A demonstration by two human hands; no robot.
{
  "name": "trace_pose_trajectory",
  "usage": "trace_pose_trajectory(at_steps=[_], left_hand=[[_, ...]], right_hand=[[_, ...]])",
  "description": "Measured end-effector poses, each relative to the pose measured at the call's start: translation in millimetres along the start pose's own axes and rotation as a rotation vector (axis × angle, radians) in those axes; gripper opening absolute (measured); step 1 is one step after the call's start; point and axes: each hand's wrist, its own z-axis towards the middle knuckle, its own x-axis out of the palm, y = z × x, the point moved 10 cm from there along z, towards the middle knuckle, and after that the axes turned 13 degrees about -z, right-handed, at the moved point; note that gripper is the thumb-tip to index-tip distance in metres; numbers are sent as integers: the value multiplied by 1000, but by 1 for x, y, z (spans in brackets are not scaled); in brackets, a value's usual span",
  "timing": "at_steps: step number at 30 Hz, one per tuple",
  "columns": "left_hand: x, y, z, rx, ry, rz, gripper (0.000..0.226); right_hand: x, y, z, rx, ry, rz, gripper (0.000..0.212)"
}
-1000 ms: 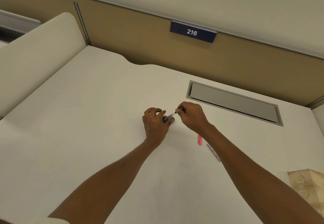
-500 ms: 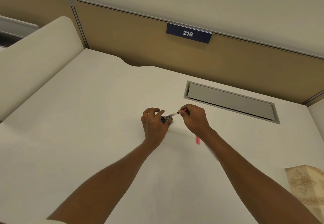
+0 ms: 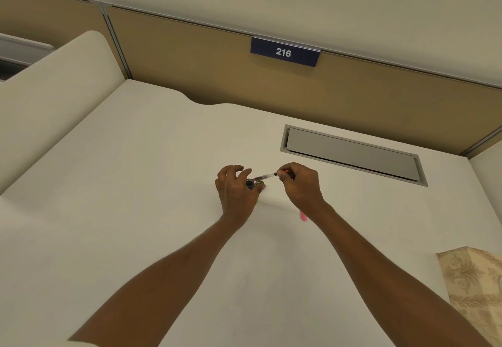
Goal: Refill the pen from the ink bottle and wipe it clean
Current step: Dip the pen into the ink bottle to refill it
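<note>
A small dark ink bottle stands on the white desk, mostly hidden behind my left hand, whose fingers curl round it. Beside it sits a small round cap. My right hand pinches the orange end of a thin clear pen tube, which slants down with its tip at the bottle's mouth. Dark ink shows in the tube's lower part.
A pink pen part lies on the desk just behind my right wrist. A patterned beige cloth lies at the right edge. A grey recessed cable hatch sits behind the hands, under a partition with a sign reading 216.
The view has shifted slightly. Both hands stay at the bottle, and the tube stays at the bottle's mouth.
</note>
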Motion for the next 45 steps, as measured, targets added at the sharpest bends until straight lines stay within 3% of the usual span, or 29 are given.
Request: trace_pose_trajectory(at_steps=[13, 18, 25, 30, 37, 45], left_hand=[[-4, -8, -7, -29, 23, 21, 63], [-1, -18, -10, 14, 36, 34, 29], [15, -42, -19, 61, 91, -55, 48], [30, -45, -24, -82, 141, -153, 58], [52, -37, -39, -410, 245, -339, 47], [68, -45, -62, -766, 272, -723, 23]], right_hand=[[-9, -5, -20, -3, -119, 13, 8], [-20, -5, -32, -28, -256, -12, 7], [-30, -8, -50, -67, -369, -18, 14], [-34, -9, -65, -99, -422, -24, 19], [-37, -12, -84, -160, -437, -79, 20], [-34, -18, -105, -205, -430, -126, 17]])
